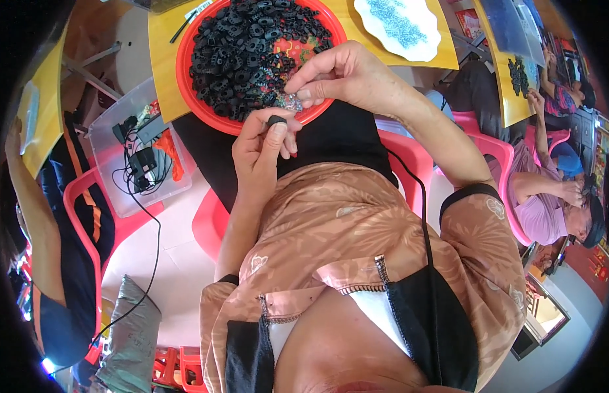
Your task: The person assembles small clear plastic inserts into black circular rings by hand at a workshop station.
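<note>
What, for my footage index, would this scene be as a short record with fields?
Left hand: holds small black piece
Right hand: fingertips pinched near shiny bits; contents unclear
Ahead: round red tray, heaped with black parts
Beyond, right: white scalloped plate bearing small blue pieces
Surface: yellow table
Left: clear bin containing black cables

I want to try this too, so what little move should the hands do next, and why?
Maybe the right hand should come in gently to the small black piece. The left hand is already holding that piece, and the right fingertips are close by, next to some shiny bits. Whether those fingers hold a bit is too small to tell.
</note>
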A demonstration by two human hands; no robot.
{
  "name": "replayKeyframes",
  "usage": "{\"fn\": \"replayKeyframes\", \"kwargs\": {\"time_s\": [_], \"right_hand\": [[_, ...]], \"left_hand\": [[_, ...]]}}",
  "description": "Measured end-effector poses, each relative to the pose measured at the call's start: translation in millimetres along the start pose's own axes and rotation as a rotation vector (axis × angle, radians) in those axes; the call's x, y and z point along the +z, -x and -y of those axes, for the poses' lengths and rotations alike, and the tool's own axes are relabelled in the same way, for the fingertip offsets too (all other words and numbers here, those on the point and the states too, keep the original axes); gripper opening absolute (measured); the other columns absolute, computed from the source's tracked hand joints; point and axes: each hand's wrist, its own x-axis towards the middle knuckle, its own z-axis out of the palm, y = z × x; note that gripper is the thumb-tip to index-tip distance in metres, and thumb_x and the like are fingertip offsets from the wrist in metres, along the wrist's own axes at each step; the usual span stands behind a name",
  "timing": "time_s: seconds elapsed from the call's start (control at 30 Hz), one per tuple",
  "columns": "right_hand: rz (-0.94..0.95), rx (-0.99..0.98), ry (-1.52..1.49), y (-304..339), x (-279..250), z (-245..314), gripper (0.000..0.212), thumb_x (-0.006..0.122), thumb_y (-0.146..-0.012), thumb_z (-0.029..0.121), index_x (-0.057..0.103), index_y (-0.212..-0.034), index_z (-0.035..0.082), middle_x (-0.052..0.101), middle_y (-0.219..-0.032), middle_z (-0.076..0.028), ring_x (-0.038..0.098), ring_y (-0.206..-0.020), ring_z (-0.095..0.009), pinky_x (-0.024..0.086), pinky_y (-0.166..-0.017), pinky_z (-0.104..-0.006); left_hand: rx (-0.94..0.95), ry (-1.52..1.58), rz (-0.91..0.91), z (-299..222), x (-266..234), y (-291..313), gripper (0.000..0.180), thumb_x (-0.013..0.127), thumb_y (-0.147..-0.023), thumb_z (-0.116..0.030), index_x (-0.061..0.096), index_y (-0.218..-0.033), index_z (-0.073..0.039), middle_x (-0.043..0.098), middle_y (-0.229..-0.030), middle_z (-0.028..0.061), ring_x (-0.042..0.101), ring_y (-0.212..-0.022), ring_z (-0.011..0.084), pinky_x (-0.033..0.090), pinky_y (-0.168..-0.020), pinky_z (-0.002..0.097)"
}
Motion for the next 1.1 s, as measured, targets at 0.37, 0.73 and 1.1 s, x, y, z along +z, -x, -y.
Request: {"fn": "replayKeyframes", "kwargs": {"time_s": [0.37, 0.73, 1.1], "right_hand": [[-0.014, -0.044, 0.028, -1, 24, -5, 0.016, 0.064, -0.084, -0.002, 0.062, -0.100, -0.003, 0.068, -0.087, -0.007, 0.066, -0.080, -0.011, 0.053, -0.074, -0.0238], [0.027, 0.014, 0.266, 7, 33, -1, 0.020, 0.055, -0.096, 0.020, 0.060, -0.090, 0.002, 0.058, -0.072, 0.000, 0.048, -0.054, -0.005, 0.040, -0.051, -0.0204], [-0.053, -0.244, 0.404, 10, 37, -6, 0.015, 0.059, -0.092, 0.015, 0.060, -0.090, 0.000, 0.059, -0.073, -0.005, 0.054, -0.056, -0.011, 0.042, -0.052, -0.0250]], "left_hand": [[0.224, -0.514, -0.162, 16, -3, 5, 0.013, 0.051, -0.095, -0.006, 0.053, -0.108, -0.002, 0.052, -0.068, -0.0009, 0.045, -0.055, 0.0034, 0.036, -0.050, 0.0180], [0.322, -0.814, -0.281, 17, -3, 4, 0.010, 0.053, -0.094, -0.006, 0.053, -0.104, -0.005, 0.051, -0.063, -0.0010, 0.046, -0.051, 0.0056, 0.036, -0.047, 0.0211], [0.330, -0.814, -0.237, 16, -3, 5, 0.008, 0.048, -0.098, -0.010, 0.054, -0.099, -0.004, 0.050, -0.066, -0.0004, 0.043, -0.053, 0.0048, 0.035, -0.048, 0.0208]]}}
